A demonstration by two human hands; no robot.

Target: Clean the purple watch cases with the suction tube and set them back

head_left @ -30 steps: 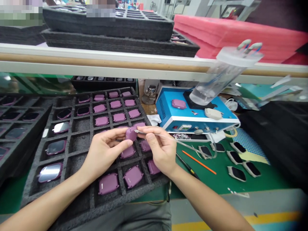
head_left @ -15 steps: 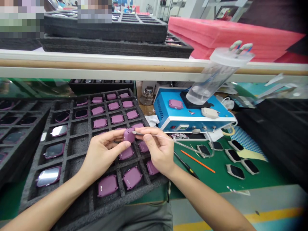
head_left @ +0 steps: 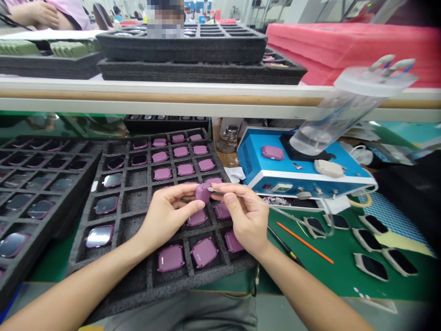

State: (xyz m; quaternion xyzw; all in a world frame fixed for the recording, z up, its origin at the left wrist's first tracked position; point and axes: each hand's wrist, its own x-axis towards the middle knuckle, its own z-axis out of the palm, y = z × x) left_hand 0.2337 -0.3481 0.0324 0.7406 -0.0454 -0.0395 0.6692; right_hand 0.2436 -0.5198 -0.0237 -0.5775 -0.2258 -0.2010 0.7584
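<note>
My left hand [head_left: 172,212] pinches a small purple watch case [head_left: 203,193] between thumb and fingers, tilted above the foam tray. Closed around a thin clear tube [head_left: 255,200], my right hand [head_left: 248,220] holds the tube's small pale tip right by the edge of that case. Whether tip and case touch, I cannot tell. Under both hands lies the black foam tray [head_left: 136,192], with purple watch cases [head_left: 171,258] in many pockets and dark-screened watches [head_left: 106,205] down its left side. The tube trails right, toward the front of a blue control box [head_left: 255,158].
On the blue box stand a clear cylinder [head_left: 317,124] of liquid, a purple case [head_left: 273,152] and a beige case [head_left: 329,168]. Beige watches [head_left: 370,266], an orange stick [head_left: 305,242] and a black pen [head_left: 285,248] lie right. Another watch tray [head_left: 41,184] is left; a shelf [head_left: 206,108] crosses behind.
The view has swung left, so the tray, box and hands appear farther right. Both hands keep nearly the same hold on the watch case and tube.
</note>
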